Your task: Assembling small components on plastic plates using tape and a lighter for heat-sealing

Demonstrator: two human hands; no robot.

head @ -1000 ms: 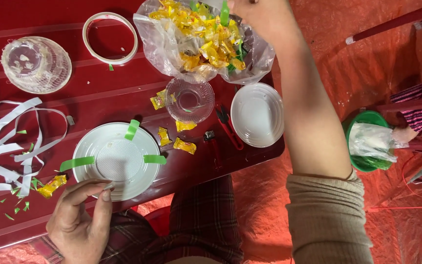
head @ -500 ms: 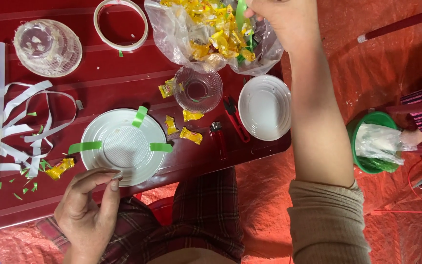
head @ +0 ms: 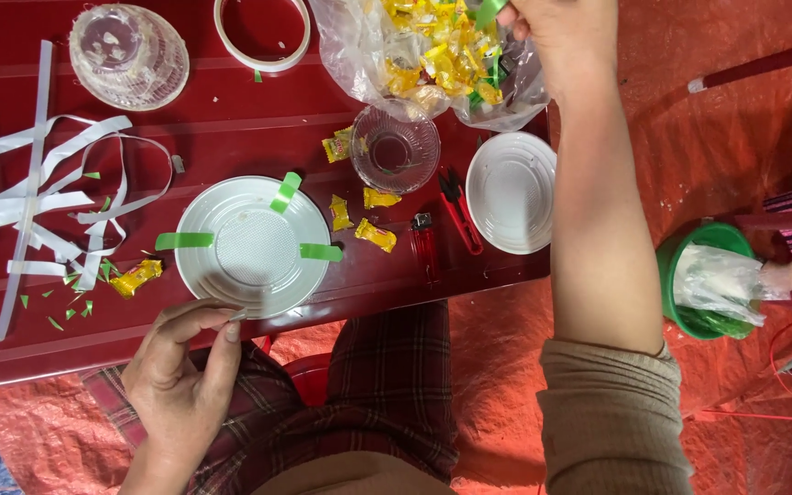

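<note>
Item: white round plastic plate (head: 254, 246) with three green tape strips stuck around its rim, lying at the near edge of the dark red table (head: 231, 119), left of centre.

Left hand (head: 185, 371): at the near table edge, directly below the plate; thumb and forefinger pinched on the plate's near rim, other fingers loosely curled. This hand is the nearer one to the plate.

Right hand (head: 566, 37): reached across to the far edge, well apart from the plate; fingers closed on a green strip (head: 488, 11) above the clear plastic bag of yellow wrapped sweets (head: 433, 60).

Relation: the bag lies up and to the right of the plate, with a small clear glass bowl (head: 394, 148) between them.
</note>
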